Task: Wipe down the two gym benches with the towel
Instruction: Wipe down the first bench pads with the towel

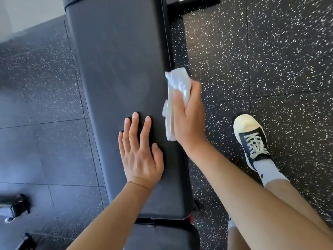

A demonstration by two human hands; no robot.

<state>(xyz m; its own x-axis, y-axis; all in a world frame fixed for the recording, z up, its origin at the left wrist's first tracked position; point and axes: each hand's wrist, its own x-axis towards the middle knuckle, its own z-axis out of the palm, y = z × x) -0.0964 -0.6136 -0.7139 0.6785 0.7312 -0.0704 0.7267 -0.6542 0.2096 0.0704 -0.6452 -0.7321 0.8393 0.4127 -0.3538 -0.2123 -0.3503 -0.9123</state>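
The floor is dark rubber tile flecked with white, filling both sides of the view, with seams between tiles showing on the left and right.

A black padded gym bench runs from near to far up the middle. Its long pad is smooth and dull, with a stitched seam along the right edge. At the near end a gap separates it from a second pad section. At the far end a black metal crossbar of the frame sticks out to the right. No brand, label or writing can be read anywhere on it.

The right hand hangs over the right edge of the bench, fingers curled round a crumpled white towel, which lies against the side of the pad about midway along.

The left hand lies flat on the pad just left of the towel, fingers straight and slightly spread, holding nothing.

On the floor to the right stands 1 foot in a dark lace-up sneaker with a cream toe cap, cream laces and a white sock; a small dark mark on the sock is too small to read.

At the near left, a blurred black metal piece sits on the floor.
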